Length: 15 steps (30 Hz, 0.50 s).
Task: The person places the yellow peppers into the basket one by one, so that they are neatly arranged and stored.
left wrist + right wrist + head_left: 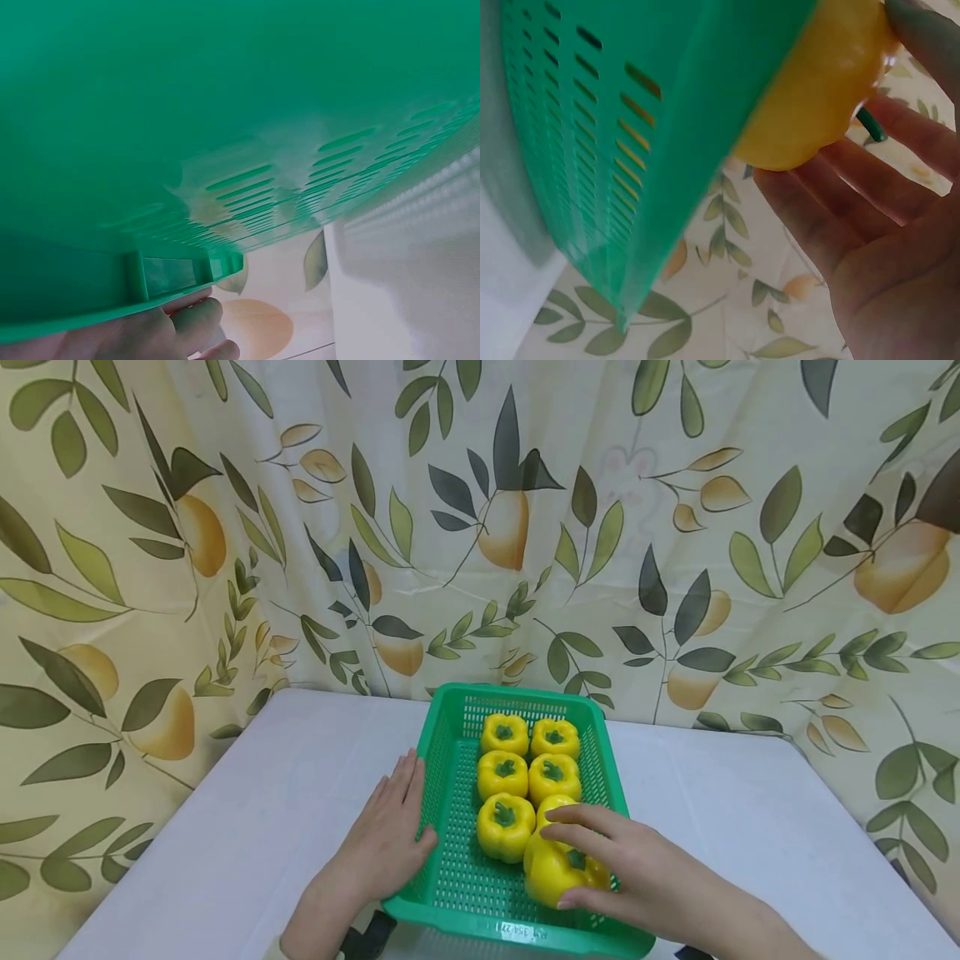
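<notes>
A green plastic basket with slotted walls holds several yellow bell peppers, their green stems facing up, in two columns on its right side. My right hand grips another yellow bell pepper near the basket's front right, with fingers and thumb spread around its sides. In the right wrist view this pepper shows above the basket's rim, its stem towards the palm. My left hand lies with fingers straight along the basket's left rim. The left wrist view shows those fingers at the rim's edge.
The basket stands on a table with a white cloth. Behind and to the left hangs a curtain printed with leaves and fruit. Inside the basket, the bare slotted floor shows along the left side.
</notes>
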Each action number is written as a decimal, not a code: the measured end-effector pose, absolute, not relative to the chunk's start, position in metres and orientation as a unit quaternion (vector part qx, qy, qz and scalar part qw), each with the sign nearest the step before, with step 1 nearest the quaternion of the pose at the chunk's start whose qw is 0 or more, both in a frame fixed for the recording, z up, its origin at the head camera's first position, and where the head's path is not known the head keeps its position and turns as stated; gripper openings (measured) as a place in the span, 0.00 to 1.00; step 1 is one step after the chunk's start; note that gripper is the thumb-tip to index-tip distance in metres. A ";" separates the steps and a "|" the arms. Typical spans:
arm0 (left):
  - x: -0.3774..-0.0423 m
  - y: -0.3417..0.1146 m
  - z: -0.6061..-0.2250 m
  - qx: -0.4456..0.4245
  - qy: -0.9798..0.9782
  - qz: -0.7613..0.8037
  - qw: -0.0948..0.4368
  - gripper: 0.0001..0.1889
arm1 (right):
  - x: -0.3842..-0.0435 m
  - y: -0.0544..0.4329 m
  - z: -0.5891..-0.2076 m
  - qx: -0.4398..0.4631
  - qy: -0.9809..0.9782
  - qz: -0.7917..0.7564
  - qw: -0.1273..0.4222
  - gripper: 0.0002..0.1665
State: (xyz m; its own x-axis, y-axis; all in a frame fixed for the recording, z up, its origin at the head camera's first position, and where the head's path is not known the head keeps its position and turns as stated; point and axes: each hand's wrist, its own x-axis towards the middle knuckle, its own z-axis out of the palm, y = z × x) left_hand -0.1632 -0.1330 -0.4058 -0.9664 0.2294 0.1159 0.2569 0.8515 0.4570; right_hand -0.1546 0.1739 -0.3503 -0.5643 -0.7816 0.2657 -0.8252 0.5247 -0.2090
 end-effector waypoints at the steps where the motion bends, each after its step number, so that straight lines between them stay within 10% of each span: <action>1: -0.163 -0.133 -0.406 -0.126 -0.962 -0.241 0.029 0.40 | -0.154 0.173 -0.351 0.457 -0.873 0.158 0.061 0.29; 15: -0.162 -0.133 -0.406 -0.127 -0.961 -0.244 0.033 0.40 | -0.153 0.163 -0.369 0.435 -0.886 0.161 -0.011 0.26</action>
